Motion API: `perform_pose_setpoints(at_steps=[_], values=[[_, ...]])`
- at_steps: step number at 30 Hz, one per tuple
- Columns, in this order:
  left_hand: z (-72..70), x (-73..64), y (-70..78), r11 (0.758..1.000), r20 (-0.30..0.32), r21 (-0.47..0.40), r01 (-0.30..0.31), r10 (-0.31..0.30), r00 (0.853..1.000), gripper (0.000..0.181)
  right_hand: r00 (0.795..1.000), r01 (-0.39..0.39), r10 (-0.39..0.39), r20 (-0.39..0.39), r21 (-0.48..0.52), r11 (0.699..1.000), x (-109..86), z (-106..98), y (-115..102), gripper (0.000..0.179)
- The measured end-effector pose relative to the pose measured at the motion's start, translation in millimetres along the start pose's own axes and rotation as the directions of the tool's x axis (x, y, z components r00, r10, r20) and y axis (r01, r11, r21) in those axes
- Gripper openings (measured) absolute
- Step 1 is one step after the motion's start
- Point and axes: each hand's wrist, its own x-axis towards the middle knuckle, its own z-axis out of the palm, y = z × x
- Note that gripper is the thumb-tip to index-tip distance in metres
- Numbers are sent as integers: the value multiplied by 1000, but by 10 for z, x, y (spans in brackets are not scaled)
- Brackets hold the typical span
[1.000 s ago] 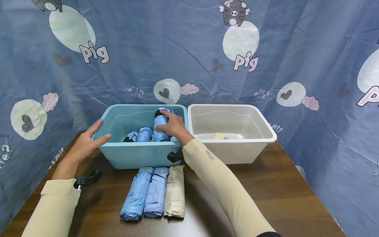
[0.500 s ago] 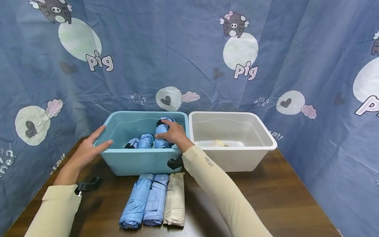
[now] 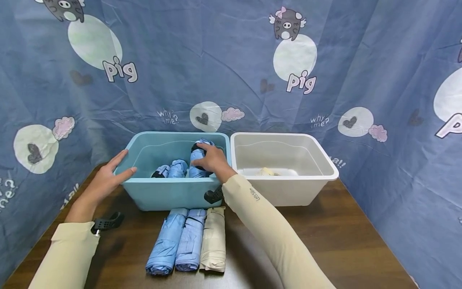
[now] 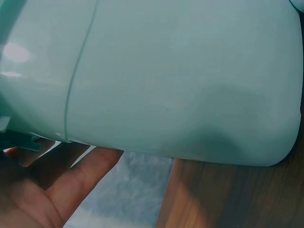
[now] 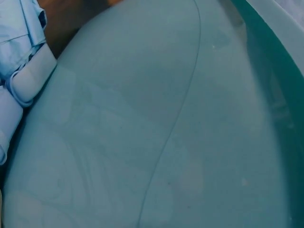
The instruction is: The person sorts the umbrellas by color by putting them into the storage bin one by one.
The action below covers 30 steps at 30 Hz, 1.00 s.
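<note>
My right hand (image 3: 215,160) reaches over the front rim of a light blue plastic bin (image 3: 173,194) and grips an upright rolled blue fabric bundle (image 3: 195,162) with a black band near its top. Two shorter-looking blue rolls, a middle one (image 3: 177,169) and a left one (image 3: 161,171), stand beside it, partly hidden by the rim. At the bin's left end my left hand (image 3: 101,182) lies against the rim, thumb and fingers spread. In the left wrist view its fingers (image 4: 90,171) show at the bin's edge. The right wrist view shows the bin's outer wall (image 5: 142,118), not the hand.
In front of the bin lie three rolls side by side: blue (image 3: 167,243), lavender-blue (image 3: 190,241) and beige (image 3: 213,241). A white bin (image 3: 285,190) stands against the blue bin's right side, with something small and pale yellow (image 3: 268,171) inside. A patterned blue curtain (image 3: 231,72) hangs behind the wooden table (image 3: 325,233).
The head view has tilted a little up and down. Both hands keep nearly the same places, the right still gripping the upright blue roll, its thumb shifted slightly.
</note>
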Motion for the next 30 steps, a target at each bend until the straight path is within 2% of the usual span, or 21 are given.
perform_pose_setpoints(at_steps=[6, 9, 13, 17, 23, 30], values=[[5, 5, 4, 1000, 5, 2, 13, -13, 1000, 87, 998, -2, 8, -55, 122, 992, -10, -15, 1, 54], [-1, 4, -7, 1000, -4, -7, 7, -7, 1000, 87, 998, 18, -12, -68, 98, 995, -2, -16, 5, 54], [-16, 2, -12, 1000, -2, -11, 2, -2, 1000, 86, 996, 44, -34, -81, 130, 990, 10, -25, 3, 52], [-22, 14, -1, 1000, 8, -6, -1, 1, 1000, 86, 986, 120, -98, -135, 161, 980, -35, -79, -6, 50], [-26, 18, 5, 1000, 4, -4, -4, 4, 1000, 86, 967, 240, -213, -141, 217, 946, -274, -212, -12, 50], [-29, 14, 8, 1000, 13, -12, 8, -8, 1000, 86, 948, 315, -291, -129, 267, 911, -670, -356, 51, 46]])
